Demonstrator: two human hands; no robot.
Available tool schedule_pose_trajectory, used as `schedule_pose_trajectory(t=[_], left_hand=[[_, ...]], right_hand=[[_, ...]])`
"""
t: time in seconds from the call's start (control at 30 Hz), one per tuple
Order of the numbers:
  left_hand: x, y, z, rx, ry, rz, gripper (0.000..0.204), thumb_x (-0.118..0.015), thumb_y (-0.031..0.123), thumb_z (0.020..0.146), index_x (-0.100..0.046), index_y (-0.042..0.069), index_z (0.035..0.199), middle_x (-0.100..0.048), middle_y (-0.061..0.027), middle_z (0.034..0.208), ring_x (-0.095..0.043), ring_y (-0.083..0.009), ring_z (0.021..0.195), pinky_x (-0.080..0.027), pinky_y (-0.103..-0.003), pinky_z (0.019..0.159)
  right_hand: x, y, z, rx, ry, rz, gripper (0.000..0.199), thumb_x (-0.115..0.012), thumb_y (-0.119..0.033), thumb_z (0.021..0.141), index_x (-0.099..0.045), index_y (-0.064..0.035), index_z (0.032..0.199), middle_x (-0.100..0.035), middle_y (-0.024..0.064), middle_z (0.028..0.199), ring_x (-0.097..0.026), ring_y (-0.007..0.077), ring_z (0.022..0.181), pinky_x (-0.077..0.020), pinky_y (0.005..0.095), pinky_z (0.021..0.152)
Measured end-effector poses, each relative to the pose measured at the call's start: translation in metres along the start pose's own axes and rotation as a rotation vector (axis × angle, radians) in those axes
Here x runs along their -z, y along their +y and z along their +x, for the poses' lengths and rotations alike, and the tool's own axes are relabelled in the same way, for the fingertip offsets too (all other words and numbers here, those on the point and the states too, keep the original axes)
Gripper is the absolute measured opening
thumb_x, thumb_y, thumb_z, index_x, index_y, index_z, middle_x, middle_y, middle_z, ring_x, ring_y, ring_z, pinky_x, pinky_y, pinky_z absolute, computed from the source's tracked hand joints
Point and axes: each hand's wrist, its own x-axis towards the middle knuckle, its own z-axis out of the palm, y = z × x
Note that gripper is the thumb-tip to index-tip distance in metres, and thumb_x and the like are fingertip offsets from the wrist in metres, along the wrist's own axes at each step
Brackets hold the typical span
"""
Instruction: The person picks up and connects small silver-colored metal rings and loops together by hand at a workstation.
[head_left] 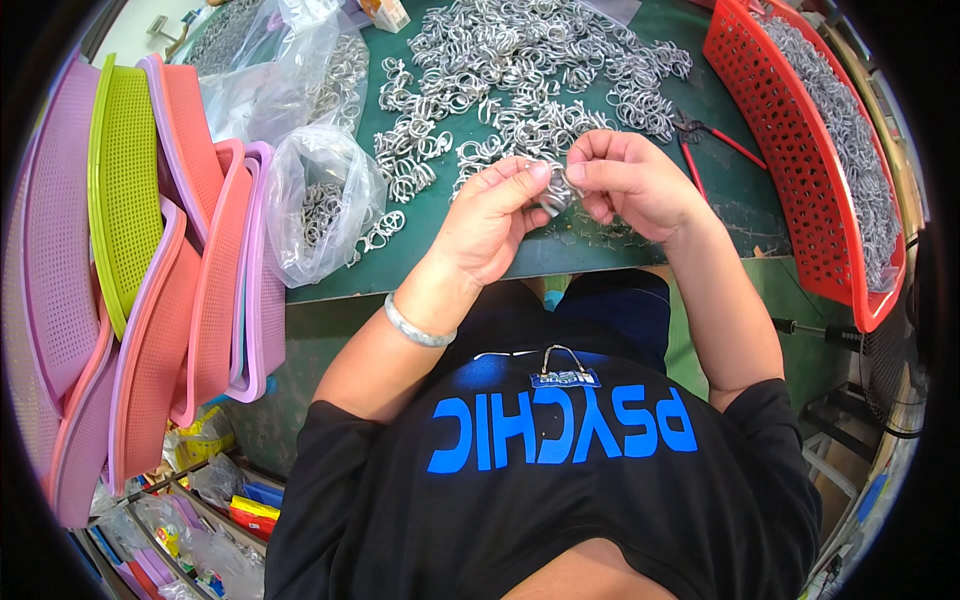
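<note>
Between my two hands, close to the front edge of the green table, I hold a small cluster of silver metal rings. My left hand pinches it with thumb and fingers from the left. From the right, the thumb and index finger of my right hand close on the same rings. Just beyond my fingers a large heap of similar silver rings spreads over the tabletop. Some rings by my fingertips are partly hidden by the hands.
Left of my hands stands a clear plastic bag with rings inside. Stacked plastic baskets in pink, purple and green fill the left side. Red-handled pliers lie to the right, before a red basket full of metal pieces.
</note>
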Motion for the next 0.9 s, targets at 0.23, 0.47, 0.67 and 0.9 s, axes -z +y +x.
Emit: schedule_pose_trajectory(t=[0.23,0.47,0.67,0.9], left_hand=[[0.002,-0.002,-0.001,-0.025,-0.071,0.072,0.006,-0.053,0.014,0.085,-0.055,0.008,0.087,-0.060,-0.0030,0.085,-0.056,-0.0115,0.072,-0.045,-0.027,0.068],[0.004,-0.003,-0.002,-0.039,-0.064,-0.015,0.011,-0.050,0.013,0.087,-0.054,0.005,0.093,-0.060,-0.0065,0.090,-0.058,-0.0147,0.078,-0.047,-0.029,0.072],[0.003,-0.002,-0.002,-0.051,-0.054,-0.022,0.009,-0.051,0.011,0.087,-0.054,0.004,0.092,-0.060,-0.0069,0.090,-0.057,-0.0140,0.077,-0.046,-0.028,0.070],[0.002,-0.003,-0.002,-0.086,-0.050,0.000,0.004,-0.054,0.010,0.085,-0.054,0.006,0.085,-0.059,-0.0047,0.090,-0.054,-0.0114,0.074,-0.045,-0.026,0.069]], right_hand=[[0.005,0.002,0.002,-0.068,-0.013,0.005,0.011,-0.063,-0.013,0.074,-0.055,-0.0061,0.074,-0.050,-0.0010,0.057,-0.046,0.0077,0.045,-0.0349,0.0205,0.041],[0.005,0.010,0.000,-0.020,-0.024,0.015,0.015,-0.059,-0.019,0.081,-0.053,-0.0051,0.081,-0.052,0.0010,0.065,-0.050,0.0083,0.055,-0.0406,0.0212,0.048],[0.008,0.014,-0.007,0.107,-0.077,0.022,0.016,-0.059,-0.015,0.082,-0.052,-0.0021,0.089,-0.055,0.0026,0.075,-0.053,0.0092,0.063,-0.0442,0.0212,0.055],[-0.009,0.015,-0.013,0.207,0.053,-0.136,0.018,-0.063,-0.005,0.076,-0.051,-0.0027,0.089,-0.055,0.0000,0.077,-0.053,0.0058,0.066,-0.0437,0.0188,0.057]])
